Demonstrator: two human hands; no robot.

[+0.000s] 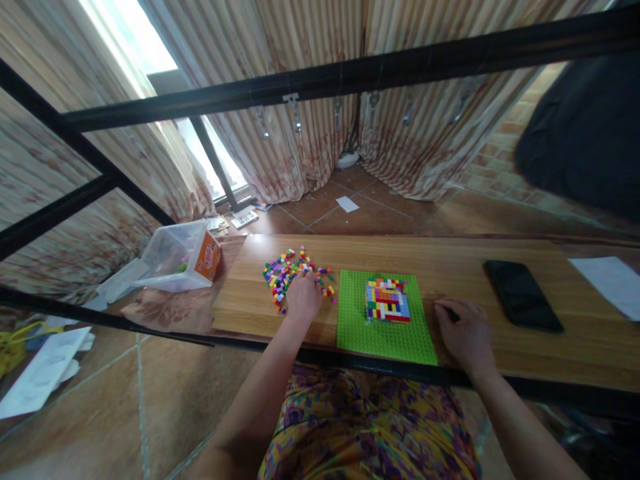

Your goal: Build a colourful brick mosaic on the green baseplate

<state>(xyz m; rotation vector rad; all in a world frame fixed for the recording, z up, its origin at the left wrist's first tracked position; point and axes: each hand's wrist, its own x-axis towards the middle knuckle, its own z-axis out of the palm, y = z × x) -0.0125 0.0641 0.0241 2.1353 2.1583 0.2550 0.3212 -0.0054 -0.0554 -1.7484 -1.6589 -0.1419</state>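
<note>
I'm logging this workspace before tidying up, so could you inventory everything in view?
Loose bricks: many, mixed colours, piled left on the tabletop
Baseplate: 1, green, between the hands
Brick build: 1, multicoloured, on the baseplate
Phone: 1, black, right of the right hand
Tabletop: 1, wood-brown, in front of the person
Bin: 1, clear with orange label, left
Papers: several, mostly white, on the floor and far right
Curtains: several, striped beige, behind
Frame: 1, black, around the table
Dark object: 1, unclear, upper right
Floor: tiled, brown
Patterned clothing: multicoloured, lap
Left hand: 1, at the bricks
Right hand: 1, beside the baseplate
</note>
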